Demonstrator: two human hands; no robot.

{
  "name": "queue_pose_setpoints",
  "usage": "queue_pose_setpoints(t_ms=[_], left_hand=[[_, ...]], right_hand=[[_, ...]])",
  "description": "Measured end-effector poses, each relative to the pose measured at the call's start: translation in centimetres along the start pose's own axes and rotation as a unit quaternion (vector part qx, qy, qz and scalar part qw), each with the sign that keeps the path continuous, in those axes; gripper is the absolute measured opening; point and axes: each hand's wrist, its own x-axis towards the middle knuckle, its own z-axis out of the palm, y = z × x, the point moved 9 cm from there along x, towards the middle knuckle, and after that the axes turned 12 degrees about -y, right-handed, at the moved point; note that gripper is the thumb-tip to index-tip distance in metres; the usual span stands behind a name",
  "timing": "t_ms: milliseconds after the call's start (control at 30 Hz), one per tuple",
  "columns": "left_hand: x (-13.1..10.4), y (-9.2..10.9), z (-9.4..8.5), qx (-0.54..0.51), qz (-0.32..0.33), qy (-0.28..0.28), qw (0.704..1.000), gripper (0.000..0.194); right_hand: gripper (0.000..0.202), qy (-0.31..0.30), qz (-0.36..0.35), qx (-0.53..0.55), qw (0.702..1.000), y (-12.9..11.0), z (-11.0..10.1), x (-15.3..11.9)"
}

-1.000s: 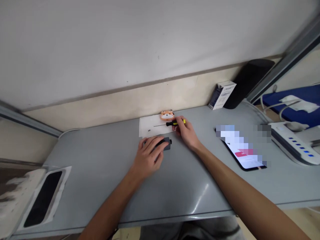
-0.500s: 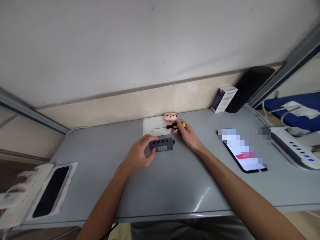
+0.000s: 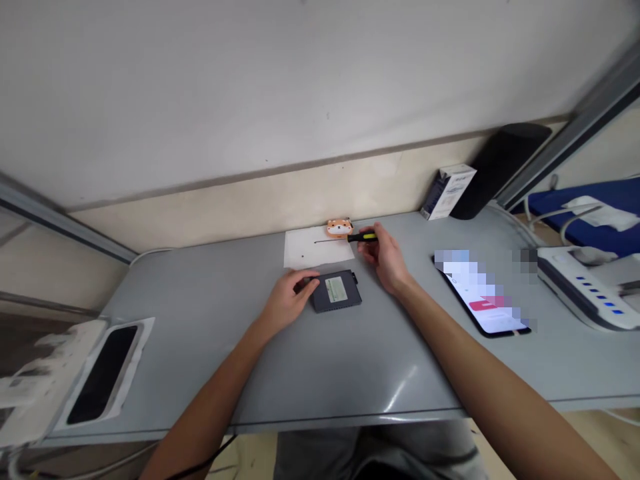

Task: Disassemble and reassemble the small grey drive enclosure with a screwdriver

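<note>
Steadying a small dark grey box point(image 3: 336, 291) on the grey table point(image 3: 320, 360), the left hand point(image 3: 289, 303) rests its fingers on the box's left end, loosely curled and pressing rather than wrapped round it. The box lies flat with a pale label facing up, just in front of a white sheet of paper point(image 3: 316, 247). The right hand point(image 3: 386, 259) pinches the black-and-yellow handle of a thin screwdriver point(image 3: 350, 238), whose shaft reaches left over the paper; the tip is above the sheet, apart from the box. A tiny dark speck on the paper may be a screw, though it is too small to tell. An orange animal-shaped trinket point(image 3: 339, 228) sits at the paper's far edge, touching the handle's line.

Good practice, as judged from this view: keep the left palm low so the box cannot slide or pivot, bring the blade down square to the fastener, and seat the tip before turning. Loose small parts belong on the paper, away from the table's edge. A phone point(image 3: 487, 303) lies well to the right, clear of both forearms.
</note>
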Motion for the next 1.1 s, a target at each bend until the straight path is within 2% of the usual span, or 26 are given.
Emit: queue_pose_setpoints(t_ms=[67, 100, 200, 233, 400, 567, 733, 833, 933, 1000, 1100], left_hand=[[-0.2, 0.5, 0.0, 0.01, 0.01, -0.024, 1.0, 0.029], [-0.3, 0.8, 0.1, 0.013, 0.02, -0.046, 0.999, 0.038], [-0.6, 2.1, 0.5, 0.031, 0.056, -0.127, 0.99, 0.087], [-0.7, 2.4, 0.5, 0.035, 0.059, -0.142, 0.987, 0.092], [-0.7, 3.2, 0.3, 0.053, 0.057, -0.141, 0.987, 0.065], [-0.9, 4.0, 0.3, 0.066, 0.082, -0.125, 0.987, 0.052], [-0.6, 3.5, 0.2, 0.05, 0.068, -0.092, 0.992, 0.025], [-0.3, 2.5, 0.2, 0.027, 0.028, -0.065, 0.997, 0.028], [-0.2, 1.5, 0.2, 0.014, -0.015, -0.029, 0.999, 0.043], [-0.2, 1.3, 0.3, 0.005, -0.023, -0.019, 1.0, 0.052], [-0.2, 1.2, 0.3, -0.023, 0.001, -0.013, 1.0, 0.048]], right_hand=[[0.05, 0.003, 0.001, -0.006, 1.0, -0.1, -0.1, 0.0], [0.05, 0.006, 0.002, -0.009, 1.0, -0.1, -0.2, 0.0], [0.049, 0.017, 0.0, -0.011, 1.0, -0.2, -0.6, 0.1], [0.048, 0.02, -0.002, -0.007, 1.0, -0.3, -0.8, 0.1], [0.05, 0.031, -0.014, 0.0, 0.999, -0.9, -1.2, 0.1], [0.047, 0.04, -0.032, 0.013, 0.999, -2.1, -1.2, -0.3], [0.04, 0.046, -0.058, 0.036, 0.997, -3.3, -1.5, -0.7], [0.039, 0.037, -0.083, 0.041, 0.995, -4.0, -1.6, -0.7], [0.042, 0.018, -0.091, 0.049, 0.994, -4.3, -1.2, -0.8], [0.044, 0.007, -0.088, 0.047, 0.995, -4.3, -0.8, -0.8], [0.044, -0.008, -0.073, 0.033, 0.997, -3.8, 0.1, -0.9]])
